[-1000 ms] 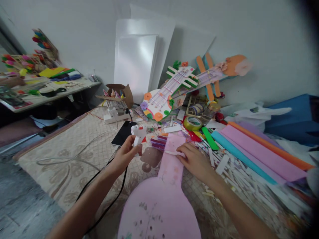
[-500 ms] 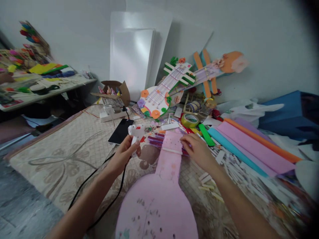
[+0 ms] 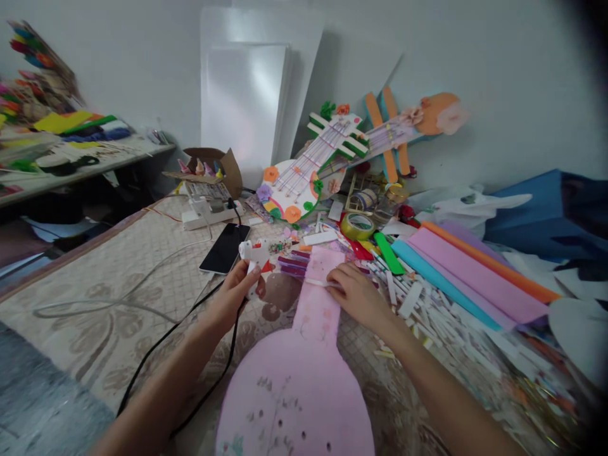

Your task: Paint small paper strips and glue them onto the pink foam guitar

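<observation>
The pink guitar cutout (image 3: 304,380) lies flat on the bench (image 3: 118,316), its neck pointing away toward the clutter. The right hand (image 3: 356,294) presses a thin white strip (image 3: 319,282) across that neck, fingers flat on it. The left hand (image 3: 232,297) is wrapped around the white glue gun (image 3: 254,256). Best keep the strip square and pinned, nozzle clear of fingertips.

left hand (image 3: 232,297) grips white glue gun (image 3: 254,256), black cord trailing near-left | right hand (image 3: 358,297) presses white strip (image 3: 317,282) across neck of pink guitar cutout (image 3: 304,373) | black phone (image 3: 225,247) just left of gun | tape roll (image 3: 357,226), coloured paper rolls (image 3: 470,272) right | decorated guitar (image 3: 308,174) far, against wall
</observation>
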`<action>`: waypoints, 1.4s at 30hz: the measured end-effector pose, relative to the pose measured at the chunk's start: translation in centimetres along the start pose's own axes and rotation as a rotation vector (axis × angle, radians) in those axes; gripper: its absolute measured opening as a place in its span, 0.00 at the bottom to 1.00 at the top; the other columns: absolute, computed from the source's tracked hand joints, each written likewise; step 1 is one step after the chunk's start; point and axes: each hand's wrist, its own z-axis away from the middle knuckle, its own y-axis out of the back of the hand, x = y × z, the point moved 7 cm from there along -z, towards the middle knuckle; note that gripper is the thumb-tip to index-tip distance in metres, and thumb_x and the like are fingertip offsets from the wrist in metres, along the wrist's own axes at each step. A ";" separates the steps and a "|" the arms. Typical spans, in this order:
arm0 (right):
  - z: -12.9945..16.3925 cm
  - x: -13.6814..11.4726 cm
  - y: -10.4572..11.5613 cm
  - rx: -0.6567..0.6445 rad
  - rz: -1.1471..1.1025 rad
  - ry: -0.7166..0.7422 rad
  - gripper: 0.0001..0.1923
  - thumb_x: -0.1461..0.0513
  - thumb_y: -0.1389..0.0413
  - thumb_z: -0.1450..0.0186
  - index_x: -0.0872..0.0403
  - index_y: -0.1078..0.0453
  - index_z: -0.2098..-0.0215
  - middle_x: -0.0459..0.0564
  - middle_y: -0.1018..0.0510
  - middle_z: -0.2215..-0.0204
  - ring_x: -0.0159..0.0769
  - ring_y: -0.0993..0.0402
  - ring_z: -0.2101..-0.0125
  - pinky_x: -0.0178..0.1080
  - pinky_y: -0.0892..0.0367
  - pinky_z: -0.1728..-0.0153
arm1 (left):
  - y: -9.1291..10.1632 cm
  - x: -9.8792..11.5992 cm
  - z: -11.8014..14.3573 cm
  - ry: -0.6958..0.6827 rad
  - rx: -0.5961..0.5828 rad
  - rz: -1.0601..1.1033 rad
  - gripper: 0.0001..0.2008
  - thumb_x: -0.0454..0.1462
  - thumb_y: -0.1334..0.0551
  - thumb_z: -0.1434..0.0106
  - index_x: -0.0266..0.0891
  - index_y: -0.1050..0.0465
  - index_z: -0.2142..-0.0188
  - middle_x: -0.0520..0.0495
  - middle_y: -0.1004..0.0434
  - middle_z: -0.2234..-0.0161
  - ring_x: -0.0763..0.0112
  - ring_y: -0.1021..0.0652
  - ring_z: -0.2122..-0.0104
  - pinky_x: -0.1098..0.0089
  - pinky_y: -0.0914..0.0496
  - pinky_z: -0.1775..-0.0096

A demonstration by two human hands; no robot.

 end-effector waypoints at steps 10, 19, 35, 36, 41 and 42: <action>-1.1 0.4 0.3 0.047 -0.003 -0.033 0.03 0.66 0.47 0.38 0.53 0.34 0.69 0.49 0.29 0.68 0.39 0.32 0.64 0.40 0.37 0.63 | 0.7 -0.7 0.1 0.012 0.021 -0.001 0.12 0.44 0.41 0.39 0.40 0.35 0.60 0.56 0.35 0.81 0.77 0.35 0.79 0.75 0.39 0.73; 0.2 4.4 5.4 0.203 -0.041 -0.156 0.06 0.63 0.51 0.35 0.53 0.33 0.64 0.50 0.28 0.68 0.37 0.31 0.65 0.39 0.36 0.64 | 0.8 -0.3 0.2 0.021 0.030 0.059 0.10 0.42 0.39 0.41 0.40 0.34 0.63 0.56 0.35 0.77 0.78 0.36 0.79 0.75 0.38 0.73; 0.0 -0.7 0.6 0.080 -0.039 0.015 0.12 0.72 0.51 0.39 0.54 0.32 0.61 0.51 0.27 0.64 0.40 0.35 0.58 0.45 0.41 0.51 | 1.1 -0.5 0.2 0.029 0.103 0.099 0.13 0.40 0.35 0.46 0.39 0.33 0.62 0.57 0.36 0.78 0.79 0.36 0.80 0.77 0.37 0.75; 0.6 -0.8 1.0 0.093 -0.039 0.001 0.11 0.71 0.51 0.38 0.54 0.33 0.61 0.51 0.27 0.64 0.40 0.35 0.58 0.44 0.40 0.52 | 1.1 -0.4 0.2 0.030 0.104 0.093 0.12 0.40 0.35 0.45 0.39 0.33 0.63 0.56 0.36 0.78 0.79 0.36 0.80 0.77 0.38 0.75; 3.6 -0.5 2.4 0.144 -0.033 -0.083 0.09 0.68 0.50 0.38 0.53 0.33 0.60 0.50 0.28 0.64 0.39 0.35 0.60 0.42 0.36 0.58 | 0.6 -0.2 0.3 0.044 0.090 0.070 0.10 0.39 0.37 0.44 0.38 0.32 0.64 0.55 0.37 0.81 0.77 0.37 0.80 0.77 0.38 0.75; 3.9 -0.3 2.4 0.151 -0.025 -0.095 0.08 0.68 0.49 0.38 0.53 0.33 0.61 0.51 0.28 0.64 0.40 0.35 0.59 0.43 0.37 0.58 | 0.6 -0.2 0.3 0.042 0.092 0.074 0.10 0.39 0.36 0.45 0.38 0.31 0.64 0.55 0.37 0.81 0.77 0.37 0.80 0.76 0.38 0.76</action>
